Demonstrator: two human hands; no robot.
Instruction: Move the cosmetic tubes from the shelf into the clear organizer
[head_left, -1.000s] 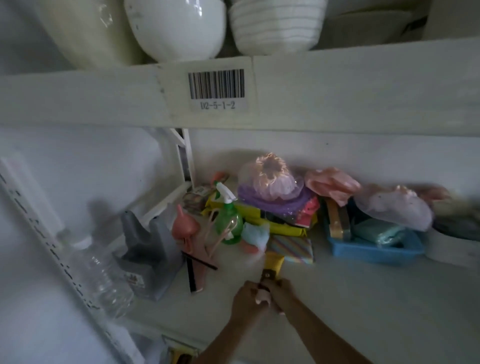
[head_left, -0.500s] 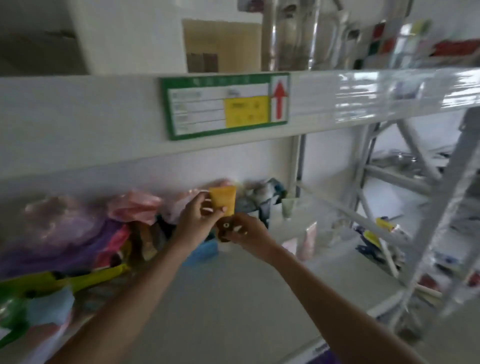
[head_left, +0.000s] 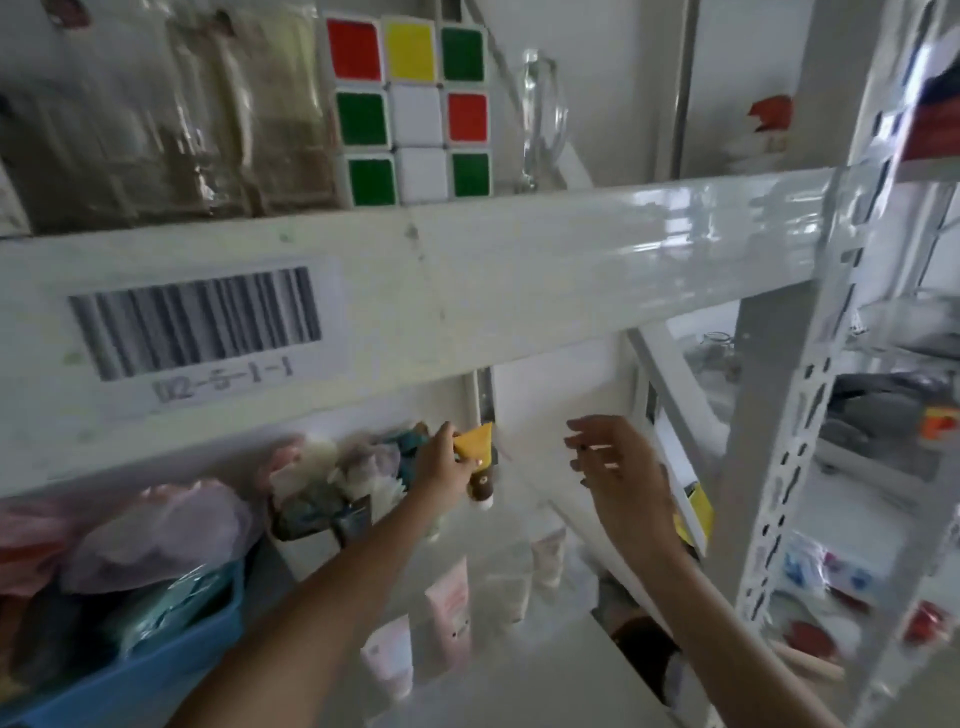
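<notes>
My left hand (head_left: 445, 470) grips a yellow cosmetic tube (head_left: 475, 457) with a brown and white cap pointing down, held above the shelf near the back wall. My right hand (head_left: 618, 473) hovers to the right of it with fingers spread and nothing in it. Below them stands the clear organizer (head_left: 498, 571), hard to make out, with pale pink and white tubes (head_left: 449, 597) upright in it. Another white tube (head_left: 389, 654) stands at its near end.
A blue bin (head_left: 171, 670) with bagged items sits at the left. A white box (head_left: 311, 525) of soft items stands behind my left arm. The shelf beam (head_left: 467, 280) with a barcode label runs overhead. A white perforated upright (head_left: 789, 467) rises at the right.
The view has swung right along the shelf. My right hand has let go of the yellow tube and opened; my left hand now carries it alone above the organizer.
</notes>
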